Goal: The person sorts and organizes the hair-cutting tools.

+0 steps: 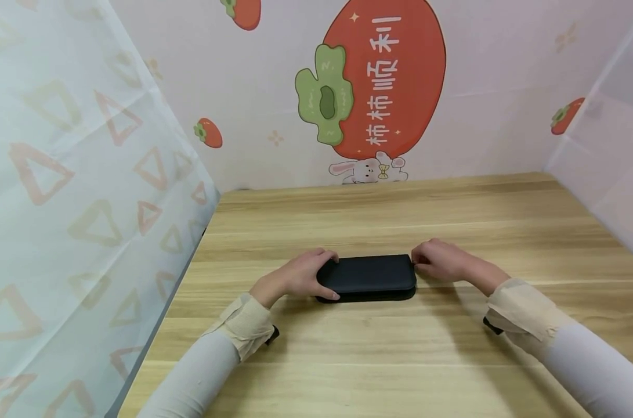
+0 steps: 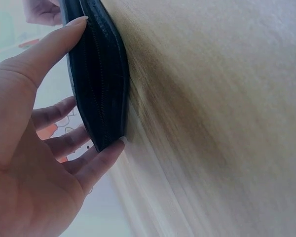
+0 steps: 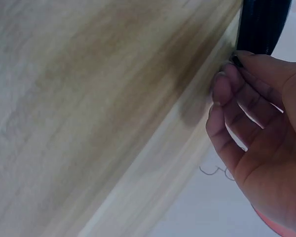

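Observation:
A flat black zip case [image 1: 371, 274] with rounded corners lies on the wooden table. My left hand [image 1: 303, 274] grips its left end, thumb on the near edge and fingers around the far side. Along the edge of the case [image 2: 101, 74], the left wrist view shows the zipper teeth [image 2: 99, 81]. At the case's right end is my right hand [image 1: 441, 259], fingers curled. Its thumb and forefinger pinch a small dark zipper pull [image 3: 237, 61] in the right wrist view. The inside of the case is hidden.
The wooden table [image 1: 379, 360] reaches back to a pale wall sheet [image 1: 483, 133] printed with persimmons and a rabbit. A patterned sheet [image 1: 86, 191] hangs along the left side, another pale sheet [image 1: 614, 151] along the right.

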Demonstrator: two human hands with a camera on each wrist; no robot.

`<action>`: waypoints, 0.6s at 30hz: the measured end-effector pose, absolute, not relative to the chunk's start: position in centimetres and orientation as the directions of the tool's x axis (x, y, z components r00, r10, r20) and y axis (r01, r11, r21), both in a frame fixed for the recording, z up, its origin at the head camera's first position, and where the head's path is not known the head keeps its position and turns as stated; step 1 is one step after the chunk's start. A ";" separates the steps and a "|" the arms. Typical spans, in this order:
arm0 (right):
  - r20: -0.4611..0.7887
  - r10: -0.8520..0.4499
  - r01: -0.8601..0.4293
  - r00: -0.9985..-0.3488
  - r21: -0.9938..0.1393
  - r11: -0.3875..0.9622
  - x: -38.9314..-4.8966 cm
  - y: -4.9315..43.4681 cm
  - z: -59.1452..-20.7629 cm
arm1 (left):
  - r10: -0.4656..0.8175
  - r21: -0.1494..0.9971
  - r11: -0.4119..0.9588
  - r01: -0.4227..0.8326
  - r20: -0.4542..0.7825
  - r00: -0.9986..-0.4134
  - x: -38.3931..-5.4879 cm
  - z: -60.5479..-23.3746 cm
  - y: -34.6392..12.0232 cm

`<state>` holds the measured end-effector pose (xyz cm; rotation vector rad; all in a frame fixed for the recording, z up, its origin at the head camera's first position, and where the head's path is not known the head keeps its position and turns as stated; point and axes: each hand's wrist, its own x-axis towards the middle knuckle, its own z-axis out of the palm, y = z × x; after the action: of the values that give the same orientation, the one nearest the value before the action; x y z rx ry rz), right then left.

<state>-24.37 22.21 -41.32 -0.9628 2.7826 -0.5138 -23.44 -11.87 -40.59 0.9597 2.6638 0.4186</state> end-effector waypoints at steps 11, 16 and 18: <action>0.048 -0.665 -0.656 -0.745 -0.235 0.718 -23.2 22.5 -40.7 | 0.659 0.345 0.735 0.584 -0.158 -0.736 -23.5 -40.6 -12.0; 0.059 -0.676 -0.671 -0.734 -0.211 0.711 -22.5 22.4 -40.5 | 0.669 0.335 0.728 0.599 -0.155 -0.727 -23.5 -40.7 -12.0; 0.057 -0.685 -0.680 -0.727 -0.198 0.706 -22.2 22.3 -40.6 | 0.669 0.332 0.728 0.600 -0.157 -0.726 -23.5 -40.6 -12.0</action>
<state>-22.16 22.32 -40.57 -1.1531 2.8820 -0.3208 -23.50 -11.97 -40.59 0.9997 2.6663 0.3776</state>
